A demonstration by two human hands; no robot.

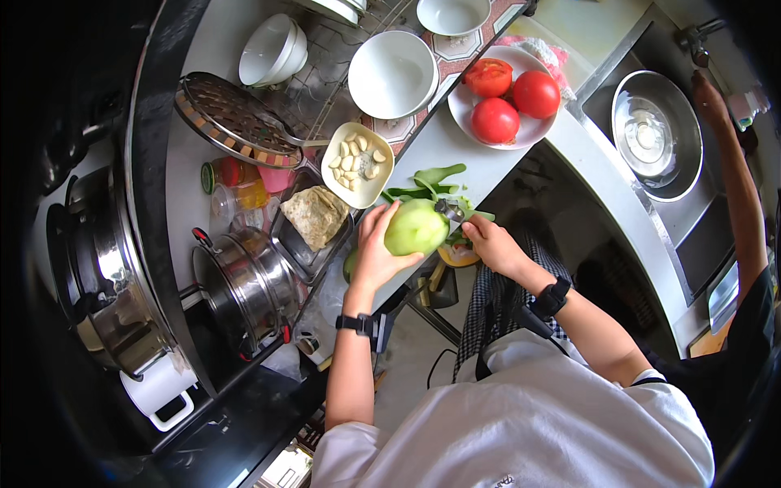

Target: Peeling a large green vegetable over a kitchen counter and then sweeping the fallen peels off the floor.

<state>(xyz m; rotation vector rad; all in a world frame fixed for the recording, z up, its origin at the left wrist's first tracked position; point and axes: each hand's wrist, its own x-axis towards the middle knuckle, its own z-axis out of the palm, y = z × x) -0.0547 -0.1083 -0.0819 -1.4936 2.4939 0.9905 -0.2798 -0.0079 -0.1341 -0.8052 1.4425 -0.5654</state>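
My left hand [379, 247] grips a pale green peeled vegetable [417, 227], perhaps a gourd, above the edge of the white counter. A peeler [450, 210] is held in my right hand [497, 244], its head at the vegetable's right side. Strips of green peel [440, 175] lie on the counter just beyond the vegetable. Below my right hand, more scraps show around a yellow-rimmed container [459, 255], partly hidden. Another green vegetable [349, 265] is mostly covered by my left hand.
Beyond my hands are a bowl of garlic cloves [358, 165], a plate of tomatoes [495, 121] and white bowls [392, 74]. Flatbread [315, 217] on a tray and a steel pot [247, 283] are left. At right, another person's arm [741, 183] reaches beside a metal basin [657, 135] in the sink.
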